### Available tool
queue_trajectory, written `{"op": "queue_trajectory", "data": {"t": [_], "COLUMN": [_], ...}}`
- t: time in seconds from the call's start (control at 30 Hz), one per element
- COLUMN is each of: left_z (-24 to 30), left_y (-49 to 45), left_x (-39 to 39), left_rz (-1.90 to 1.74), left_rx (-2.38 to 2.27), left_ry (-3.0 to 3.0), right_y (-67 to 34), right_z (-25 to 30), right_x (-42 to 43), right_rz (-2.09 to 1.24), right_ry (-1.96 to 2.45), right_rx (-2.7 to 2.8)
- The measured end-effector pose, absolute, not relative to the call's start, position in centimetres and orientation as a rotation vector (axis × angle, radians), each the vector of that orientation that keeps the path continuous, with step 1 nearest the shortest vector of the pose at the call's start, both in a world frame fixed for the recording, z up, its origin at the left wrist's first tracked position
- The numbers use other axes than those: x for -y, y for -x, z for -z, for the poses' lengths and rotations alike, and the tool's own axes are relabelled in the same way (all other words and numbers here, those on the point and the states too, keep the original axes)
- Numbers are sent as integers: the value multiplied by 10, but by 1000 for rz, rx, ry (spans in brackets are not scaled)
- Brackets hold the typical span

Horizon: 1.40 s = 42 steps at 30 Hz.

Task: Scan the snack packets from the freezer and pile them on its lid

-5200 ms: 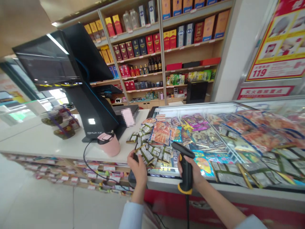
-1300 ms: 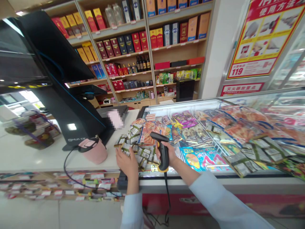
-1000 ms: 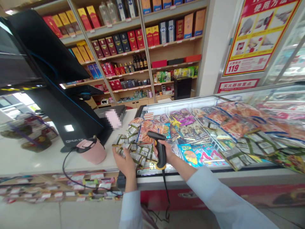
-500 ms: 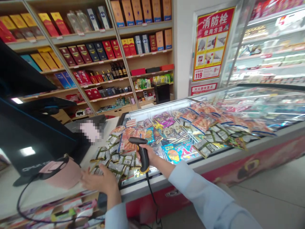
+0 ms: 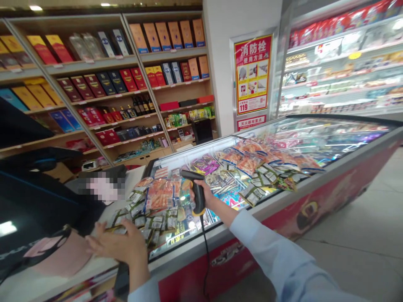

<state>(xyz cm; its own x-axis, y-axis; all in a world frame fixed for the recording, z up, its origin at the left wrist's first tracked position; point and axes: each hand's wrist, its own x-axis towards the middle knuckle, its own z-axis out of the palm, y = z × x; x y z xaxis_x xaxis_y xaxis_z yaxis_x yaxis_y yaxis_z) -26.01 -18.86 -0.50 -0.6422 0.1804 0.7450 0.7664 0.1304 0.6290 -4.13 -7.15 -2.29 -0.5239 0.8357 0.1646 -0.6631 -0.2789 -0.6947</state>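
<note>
My right hand (image 5: 208,196) is wrapped round the handle of a black barcode scanner (image 5: 195,189) with a yellow base, held upright over the glass lid of a chest freezer (image 5: 283,197). Its black cable hangs down the red freezer front. A heap of small green-and-silver snack packets (image 5: 151,216) and an orange packet (image 5: 160,193) lies on the lid beside it. My left hand (image 5: 118,243) hovers flat with fingers spread at the near left edge of that heap, touching or just above a packet there.
A black checkout terminal (image 5: 31,197) stands on the white counter at the left, with a pink scanner holder (image 5: 59,253) before it. More snack packets (image 5: 252,167) cover the freezer lid. Shelves of boxed bottles (image 5: 119,79) fill the back wall. A refrigerated display (image 5: 340,63) stands at right.
The view has swung to the right. My left hand has left the heap's middle, slid to its near left edge and opened flat. My right hand keeps the scanner over the packets.
</note>
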Motion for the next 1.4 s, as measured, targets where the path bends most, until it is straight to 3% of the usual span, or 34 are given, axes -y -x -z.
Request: {"op": "queue_trajectory", "data": {"t": [0.27,0.63,0.97,1.4], "left_z": [-43,3,48,70], "left_y": [154,28,-29,-61], "left_x": [139,47,6,9], "left_rz": [1604,1708,1482,1035], "left_rx": [1605,1354,1604,1451], "left_ry": [1413,2201,2570,2823], "right_y": [-102,-248,-270,-269], "right_z": [-18,7,43,44], "right_x": [56,59,52,54], "right_rz": [-1517,-1172,-1163,-1148], "right_ry": [377,570,580,629], "right_rx": [900,808,757,784]}}
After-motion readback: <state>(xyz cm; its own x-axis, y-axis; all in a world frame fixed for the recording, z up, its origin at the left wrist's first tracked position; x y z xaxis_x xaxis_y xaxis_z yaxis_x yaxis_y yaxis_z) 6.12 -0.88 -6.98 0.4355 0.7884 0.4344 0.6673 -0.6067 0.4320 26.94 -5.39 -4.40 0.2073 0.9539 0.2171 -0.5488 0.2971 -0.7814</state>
